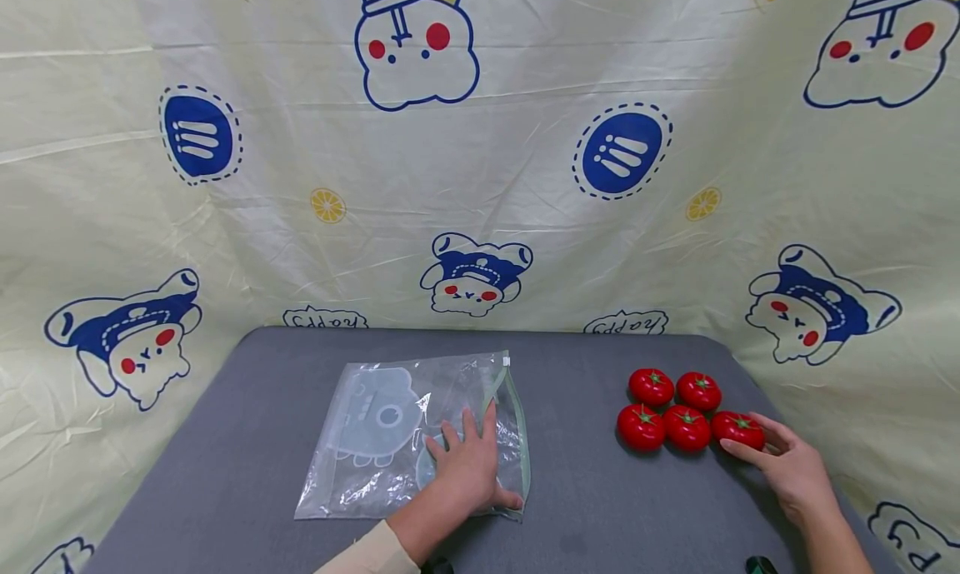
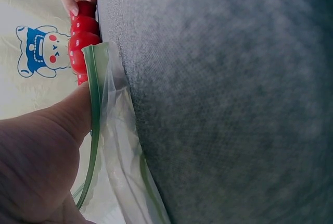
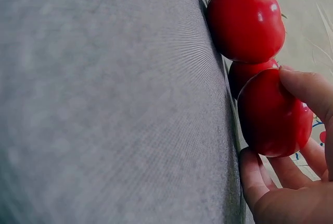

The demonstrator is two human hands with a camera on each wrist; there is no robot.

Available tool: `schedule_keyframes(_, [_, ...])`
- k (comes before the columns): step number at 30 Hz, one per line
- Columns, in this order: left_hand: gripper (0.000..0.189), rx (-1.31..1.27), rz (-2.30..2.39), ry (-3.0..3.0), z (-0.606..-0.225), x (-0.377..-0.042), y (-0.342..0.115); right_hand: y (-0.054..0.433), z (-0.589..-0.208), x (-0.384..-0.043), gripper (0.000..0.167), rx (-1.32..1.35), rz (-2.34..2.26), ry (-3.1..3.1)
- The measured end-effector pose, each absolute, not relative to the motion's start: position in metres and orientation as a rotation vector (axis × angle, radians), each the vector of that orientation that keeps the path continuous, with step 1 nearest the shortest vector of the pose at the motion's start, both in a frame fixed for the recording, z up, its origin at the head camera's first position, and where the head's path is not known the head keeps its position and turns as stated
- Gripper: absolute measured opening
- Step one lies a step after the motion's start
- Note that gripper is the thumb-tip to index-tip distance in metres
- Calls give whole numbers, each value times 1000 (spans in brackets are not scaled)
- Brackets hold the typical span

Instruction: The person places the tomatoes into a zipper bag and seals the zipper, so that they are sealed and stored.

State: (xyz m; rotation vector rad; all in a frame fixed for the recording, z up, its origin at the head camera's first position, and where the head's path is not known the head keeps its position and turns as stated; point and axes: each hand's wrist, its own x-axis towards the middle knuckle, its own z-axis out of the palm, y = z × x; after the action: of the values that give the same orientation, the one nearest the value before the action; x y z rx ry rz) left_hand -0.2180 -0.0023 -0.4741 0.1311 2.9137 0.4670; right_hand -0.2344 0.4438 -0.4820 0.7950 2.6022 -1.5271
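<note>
A clear zip bag (image 1: 322,482) with a pale printed cartoon lies flat on the grey table, its green-edged opening (image 1: 525,449) toward the right. My left hand (image 1: 467,466) rests on the bag near that opening, fingers spread and thumb pointing right. In the left wrist view, the green strip (image 2: 92,83) of the bag stands beside the hand. At the right, my right hand (image 1: 795,470) grips a red tomato (image 1: 738,430) between thumb and fingers. In the right wrist view, the thumb lies on top of this tomato (image 3: 273,114) and fingers reach around its far side.
Several other red tomatoes (image 1: 686,428) with green stems cluster just left of the gripped one. A patterned cloth (image 1: 525,157) hangs behind and around the grey table (image 1: 577,491). A small dark object (image 1: 761,565) shows at the bottom edge near the right forearm.
</note>
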Motion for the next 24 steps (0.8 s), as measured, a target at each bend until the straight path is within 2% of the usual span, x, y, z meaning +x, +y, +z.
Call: schedule_keyframes(24, [145, 110, 456, 2914, -476, -218, 0, 431, -470, -215, 107, 817, -1573, 2624])
